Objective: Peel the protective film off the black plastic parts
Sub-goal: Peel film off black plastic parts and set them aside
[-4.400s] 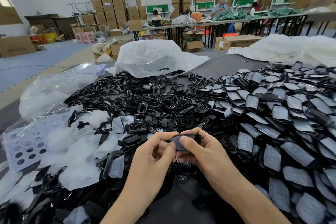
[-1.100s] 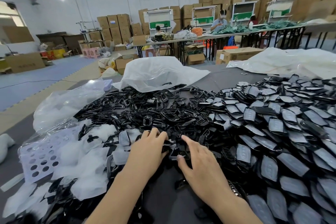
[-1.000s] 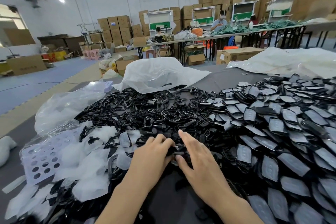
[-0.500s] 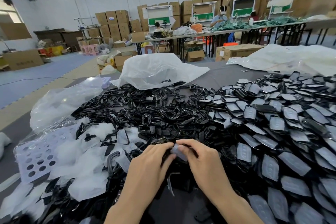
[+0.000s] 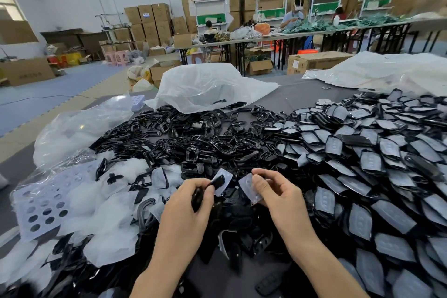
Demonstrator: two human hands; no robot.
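two hands [image 5: 186, 203] [image 5: 283, 193], two held films [image 5: 225, 178] [image 5: 249, 189]

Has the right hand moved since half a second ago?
Yes: the right hand, pinching peeled film, pulled rightward from the black part in the left hand, toward the film-covered heap.

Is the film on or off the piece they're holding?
One sheet is off: the right hand pinches film apart from the black part in the left hand.

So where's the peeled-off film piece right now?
The film piece is low and centre in the head view, pinched in the right hand. It sits just right of, and apart from, the black part that the left hand grips.
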